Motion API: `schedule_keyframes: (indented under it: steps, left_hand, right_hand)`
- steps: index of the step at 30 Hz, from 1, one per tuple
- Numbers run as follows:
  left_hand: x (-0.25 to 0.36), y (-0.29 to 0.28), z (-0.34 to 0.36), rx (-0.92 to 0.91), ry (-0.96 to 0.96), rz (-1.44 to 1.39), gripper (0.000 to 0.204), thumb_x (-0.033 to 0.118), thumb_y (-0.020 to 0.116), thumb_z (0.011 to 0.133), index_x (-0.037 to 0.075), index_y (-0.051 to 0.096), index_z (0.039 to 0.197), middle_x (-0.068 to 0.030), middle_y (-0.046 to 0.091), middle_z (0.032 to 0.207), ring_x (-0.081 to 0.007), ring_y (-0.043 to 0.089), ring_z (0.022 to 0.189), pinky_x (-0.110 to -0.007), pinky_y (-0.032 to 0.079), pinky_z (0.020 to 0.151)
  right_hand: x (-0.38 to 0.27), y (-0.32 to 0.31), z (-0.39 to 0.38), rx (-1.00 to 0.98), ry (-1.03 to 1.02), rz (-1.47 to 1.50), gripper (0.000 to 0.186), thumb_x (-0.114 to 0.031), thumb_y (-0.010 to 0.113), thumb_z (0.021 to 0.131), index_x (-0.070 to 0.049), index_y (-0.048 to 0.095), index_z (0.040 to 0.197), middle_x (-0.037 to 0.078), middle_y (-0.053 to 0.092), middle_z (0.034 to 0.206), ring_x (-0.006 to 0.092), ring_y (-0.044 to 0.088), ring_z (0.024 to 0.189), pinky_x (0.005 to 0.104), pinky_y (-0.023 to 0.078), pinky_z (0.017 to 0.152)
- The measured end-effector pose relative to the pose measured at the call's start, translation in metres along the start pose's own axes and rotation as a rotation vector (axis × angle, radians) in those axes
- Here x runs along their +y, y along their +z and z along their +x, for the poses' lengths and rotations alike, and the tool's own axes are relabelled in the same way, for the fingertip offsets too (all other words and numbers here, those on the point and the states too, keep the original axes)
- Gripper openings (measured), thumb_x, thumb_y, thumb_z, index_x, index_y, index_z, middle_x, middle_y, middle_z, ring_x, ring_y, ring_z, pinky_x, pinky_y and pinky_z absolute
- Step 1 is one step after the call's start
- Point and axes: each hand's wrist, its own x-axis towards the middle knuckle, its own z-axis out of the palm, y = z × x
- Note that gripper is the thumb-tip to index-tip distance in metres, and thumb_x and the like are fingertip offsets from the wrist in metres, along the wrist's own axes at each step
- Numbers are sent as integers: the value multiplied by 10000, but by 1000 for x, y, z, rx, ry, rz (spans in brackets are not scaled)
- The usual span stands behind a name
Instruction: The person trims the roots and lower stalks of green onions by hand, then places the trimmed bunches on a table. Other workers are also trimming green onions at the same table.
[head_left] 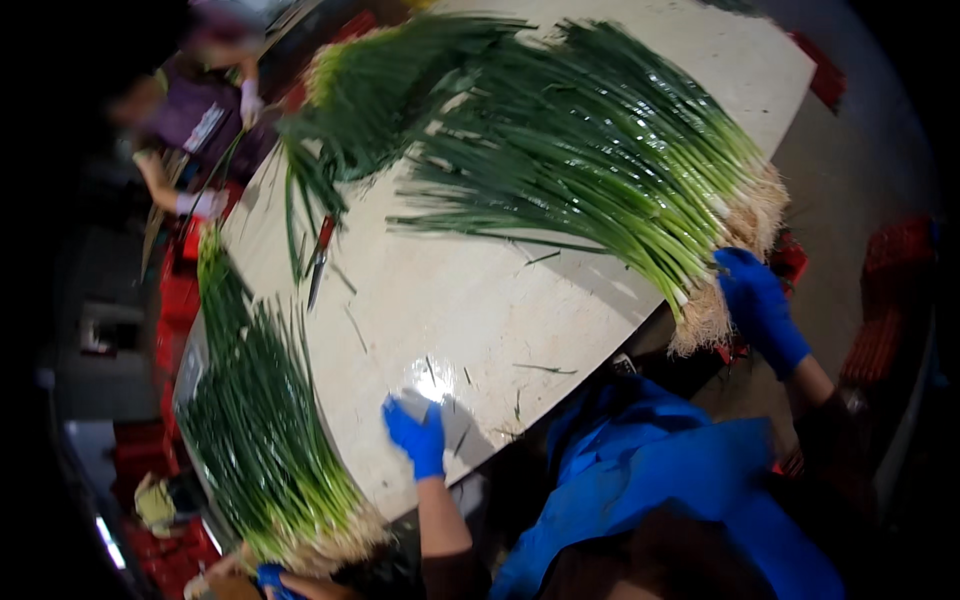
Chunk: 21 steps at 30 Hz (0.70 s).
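Observation:
A big spread of green onions [600, 150] lies across the table, with its dark leaves to the left and its pale, shaggy roots [703, 318] at the right edge. My right hand [758, 305], in a blue glove, is against these root ends, its fingers stretched out along them. My left hand [415, 435], also gloved in blue, hovers over or rests on the near part of the table, thumb and fingers apart, with nothing in it. Leaf scraps [545, 369] lie near it. A knife [319, 262] with a reddish-brown handle lies farther left.
The pale table [480, 300] has its edge close to my blue apron [640, 470]. More green onions [265, 420] lie at left; another pile [365, 95] is at the far side. A co-worker [195, 115] stands far left. Another person's blue-gloved hand [278, 580] is at lower left. Red crates [895, 290] stand right.

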Motion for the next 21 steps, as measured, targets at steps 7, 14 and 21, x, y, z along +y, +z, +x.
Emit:
schedule_keyframes:
  steps: [7,14,21]
  left_hand:
    - [171,72,-55,-158,197,-45,779,461,587,841,15,289,1406,-238,249,1452,-402,218,1346,-547,150,1071]
    - [295,82,-106,-612,939,-340,561,334,639,808,95,487,1292,-180,440,1335,-397,389,1241,-529,223,1063]
    - [327,53,-55,-910,-69,-1022,523,186,630,879,65,424,1344,-87,536,1209,-156,517,1081,-306,427,932]
  right_hand:
    - [65,-36,-7,67,-11,55,253,-14,574,834,-40,599,1085,197,603,1067,339,591,991,372,478,854]
    - [40,-27,29,-114,-103,107,260,-78,579,852,-33,581,1107,191,562,1160,355,557,1052,396,455,892]
    - [20,57,46,-328,-54,-192,562,-243,611,809,-15,406,1281,213,450,1255,356,468,1113,445,417,873]
